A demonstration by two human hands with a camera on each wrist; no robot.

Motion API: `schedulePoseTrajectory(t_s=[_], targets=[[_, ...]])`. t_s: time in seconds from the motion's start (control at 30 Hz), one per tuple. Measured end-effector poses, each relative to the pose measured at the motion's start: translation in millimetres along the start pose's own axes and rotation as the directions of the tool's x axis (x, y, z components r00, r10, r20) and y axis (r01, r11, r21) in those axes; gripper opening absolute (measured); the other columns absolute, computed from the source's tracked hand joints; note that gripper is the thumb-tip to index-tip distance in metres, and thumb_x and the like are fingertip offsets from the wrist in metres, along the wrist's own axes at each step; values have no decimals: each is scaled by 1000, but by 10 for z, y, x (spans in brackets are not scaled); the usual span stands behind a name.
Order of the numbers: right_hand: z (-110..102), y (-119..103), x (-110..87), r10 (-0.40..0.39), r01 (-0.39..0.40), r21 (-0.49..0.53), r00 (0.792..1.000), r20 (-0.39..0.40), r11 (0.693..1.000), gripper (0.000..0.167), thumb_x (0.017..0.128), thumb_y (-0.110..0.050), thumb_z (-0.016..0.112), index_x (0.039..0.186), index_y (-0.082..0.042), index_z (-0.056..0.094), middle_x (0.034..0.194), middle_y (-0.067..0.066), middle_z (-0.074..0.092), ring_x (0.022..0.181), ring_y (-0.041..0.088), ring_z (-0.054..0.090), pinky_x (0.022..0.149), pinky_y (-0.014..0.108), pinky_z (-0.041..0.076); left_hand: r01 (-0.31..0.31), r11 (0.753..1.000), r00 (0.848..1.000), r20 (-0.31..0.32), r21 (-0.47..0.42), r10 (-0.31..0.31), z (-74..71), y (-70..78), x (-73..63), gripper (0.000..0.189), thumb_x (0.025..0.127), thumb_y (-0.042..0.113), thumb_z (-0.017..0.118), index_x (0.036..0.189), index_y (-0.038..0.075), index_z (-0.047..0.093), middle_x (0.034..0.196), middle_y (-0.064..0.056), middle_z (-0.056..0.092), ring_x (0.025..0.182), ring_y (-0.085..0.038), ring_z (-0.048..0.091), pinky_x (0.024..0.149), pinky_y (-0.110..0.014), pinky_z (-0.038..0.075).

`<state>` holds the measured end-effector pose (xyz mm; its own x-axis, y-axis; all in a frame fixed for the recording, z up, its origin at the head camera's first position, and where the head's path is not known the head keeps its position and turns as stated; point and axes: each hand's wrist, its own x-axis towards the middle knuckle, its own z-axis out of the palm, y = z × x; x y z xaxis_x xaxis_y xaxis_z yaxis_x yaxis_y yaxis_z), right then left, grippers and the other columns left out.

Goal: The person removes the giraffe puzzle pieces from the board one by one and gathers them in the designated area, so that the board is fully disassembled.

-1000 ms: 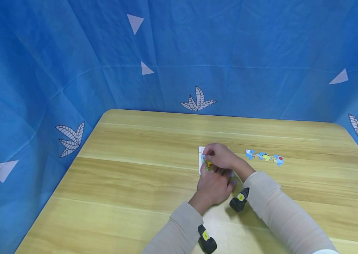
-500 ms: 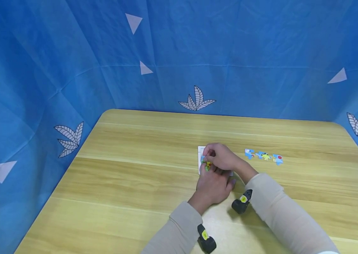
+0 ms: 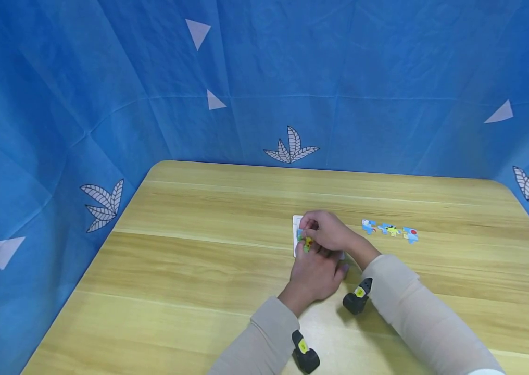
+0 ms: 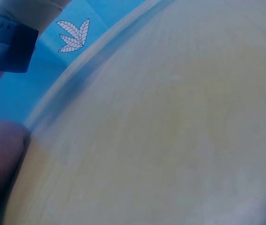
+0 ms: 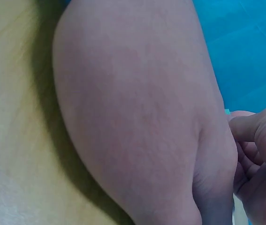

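Note:
A small white puzzle board (image 3: 296, 224) lies on the table, mostly covered by both hands. My left hand (image 3: 317, 273) rests palm down over its near side, fingers reaching across it. Reaching in from the right, my right hand (image 3: 326, 229) bends over the board and pinches a light-blue puzzle piece (image 3: 300, 234) at the left side between thumb and forefinger. Green, yellow and red puzzle pieces (image 3: 308, 244) show between the hands. In the right wrist view, the back of the left hand hides most of the board, and the right fingertips (image 5: 247, 129) meet behind it.
Three loose puzzle pieces (image 3: 390, 230) lie in a row right of the board on the wooden table (image 3: 189, 271). Black wrist cameras (image 3: 357, 297) jut from both sleeves. A blue patterned curtain (image 3: 255, 62) hangs behind the table and along its sides.
Both hands stay over the board in nearly the same pose. The right forearm has shifted slightly to the right since the earliest frame.

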<state>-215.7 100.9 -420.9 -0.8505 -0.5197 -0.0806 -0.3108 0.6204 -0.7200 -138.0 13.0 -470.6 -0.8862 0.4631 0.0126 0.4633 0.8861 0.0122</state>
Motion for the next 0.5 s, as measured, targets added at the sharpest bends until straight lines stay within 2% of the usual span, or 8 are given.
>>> schedulePoseTrajectory(t_s=[0.3, 0.5], targets=[[-8, -34, 47, 45, -45, 7, 999, -23, 999, 5, 91, -6, 60, 94, -6, 64, 84, 4, 61, 75, 16, 56, 71, 31, 47, -4, 1000, 1000, -21, 2, 4, 2, 0, -9, 51, 100, 50, 17, 142, 33, 38, 152, 9, 30, 140, -16, 25, 106, -54, 23], [-47, -3, 21, 37, -37, -3, 998, -47, 999, 4, 91, -9, 60, 93, -9, 64, 84, 3, 61, 74, 15, 56, 71, 31, 46, -1, 1000, 1000, -23, 9, 1, 6, -6, -11, 52, 99, 51, 16, 145, 33, 34, 154, 8, 24, 142, -17, 17, 104, -53, 26]])
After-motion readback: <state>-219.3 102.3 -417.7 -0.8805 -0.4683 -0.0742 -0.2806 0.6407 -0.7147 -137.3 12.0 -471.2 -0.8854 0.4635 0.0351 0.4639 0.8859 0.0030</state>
